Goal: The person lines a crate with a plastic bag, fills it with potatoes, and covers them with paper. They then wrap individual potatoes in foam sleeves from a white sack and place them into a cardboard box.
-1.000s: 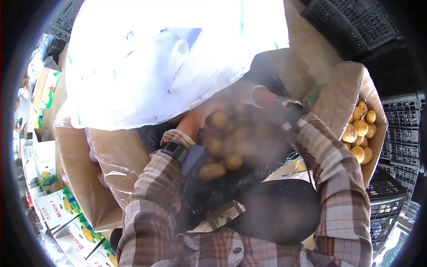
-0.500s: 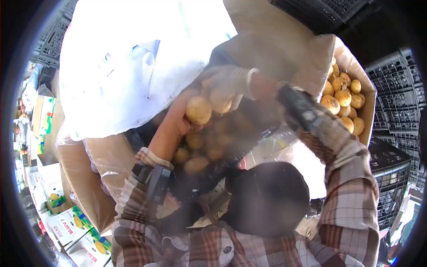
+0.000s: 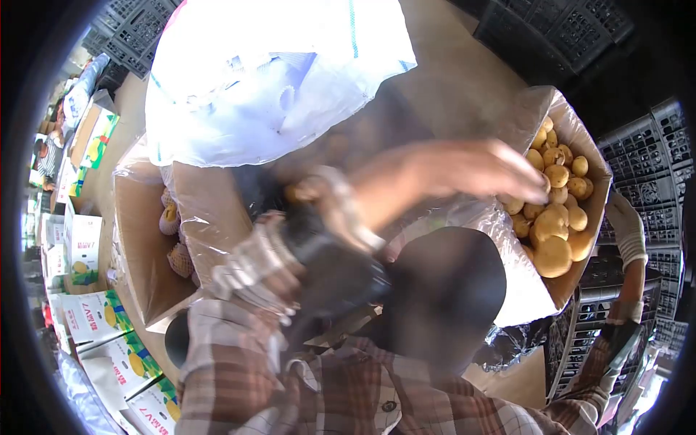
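My left hand [image 3: 482, 172], bare and smeared by motion, reaches across to the right over a plastic-lined cardboard box [image 3: 598, 156]. Its fingers look stretched out above the round yellow-brown fruits [image 3: 557, 175] there, with nothing visibly held. Larger fruits [image 3: 552, 257] lie at the box's near end. On the far right, my right hand [image 3: 625, 223] wears a pale glove and is beside the box's outer wall, near black crates. Its fingertips are hard to make out. A dark blurred area lies beneath my left forearm, its contents mostly hidden.
A big white sack [image 3: 290, 94] lies at the upper left. Below it, another lined cardboard box [image 3: 206, 217] holds fruits in foam nets [image 3: 171, 219]. Printed cartons [image 3: 101, 315] line the lower left. Black plastic crates [image 3: 641, 152] are stacked on the right.
Both hands have left the middle, where they had round fruits. My left hand has swung right over the fruit box; my right hand has moved to its far right side. The view has shifted.
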`<act>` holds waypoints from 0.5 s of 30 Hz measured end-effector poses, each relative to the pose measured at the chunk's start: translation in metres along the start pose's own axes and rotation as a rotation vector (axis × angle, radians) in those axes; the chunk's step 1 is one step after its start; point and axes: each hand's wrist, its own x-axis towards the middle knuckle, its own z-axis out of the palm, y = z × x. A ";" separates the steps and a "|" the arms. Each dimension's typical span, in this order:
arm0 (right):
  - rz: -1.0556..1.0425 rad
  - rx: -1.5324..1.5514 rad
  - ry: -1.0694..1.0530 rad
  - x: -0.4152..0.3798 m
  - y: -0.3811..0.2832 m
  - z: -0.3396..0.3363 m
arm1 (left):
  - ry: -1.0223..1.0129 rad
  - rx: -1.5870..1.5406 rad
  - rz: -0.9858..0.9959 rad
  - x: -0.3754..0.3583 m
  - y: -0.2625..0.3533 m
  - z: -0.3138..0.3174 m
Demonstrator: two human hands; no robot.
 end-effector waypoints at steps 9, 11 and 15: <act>-0.851 -0.081 -0.401 -0.023 -0.203 0.178 | 0.041 1.147 -0.412 -0.185 -0.228 -0.079; -1.176 -0.290 -0.520 0.003 -0.234 0.253 | -0.004 1.146 -0.694 -0.161 -0.245 -0.068; -1.138 -0.967 -0.746 0.053 -0.222 0.398 | 0.168 1.148 -0.792 -0.160 -0.306 -0.081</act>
